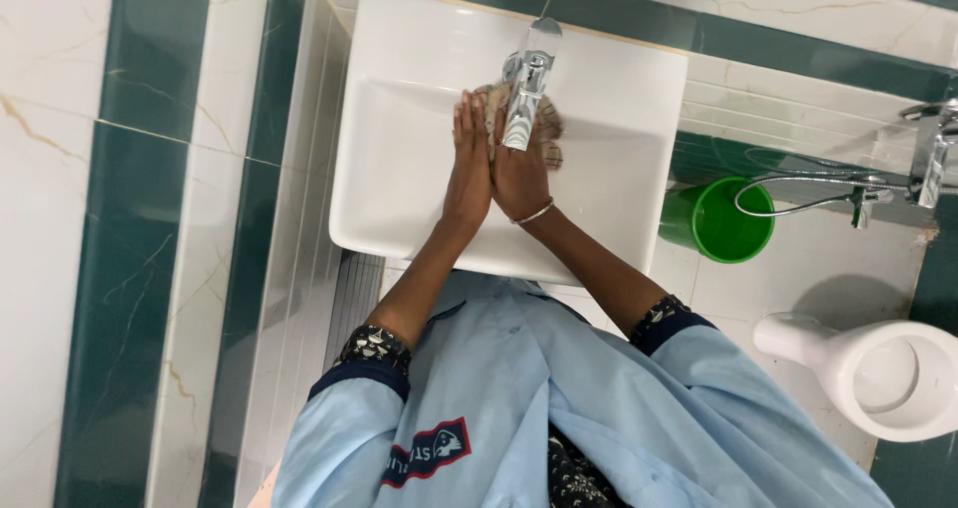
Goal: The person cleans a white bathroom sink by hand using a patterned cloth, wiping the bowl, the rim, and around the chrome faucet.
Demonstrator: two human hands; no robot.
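I have my left hand [467,159] and right hand [519,174] pressed palm to palm over the white basin [399,169], with a brownish cloth [547,139] squeezed between them, right under the chrome tap [527,89]. I judge this to be the rinsing or wringing stage; next calls for a firm twist, kept low in the bowl. The tap spout crowds my fingers. To my right stand a green bucket [723,224], a hose sprayer [858,204] and a toilet [878,373].

Glossy white marble-look wall tiles [40,219] carry dark green tile bands [120,298]; a green plastic bucket [723,224] and white ceramic toilet [878,373] stand on pale floor tiles [798,258].
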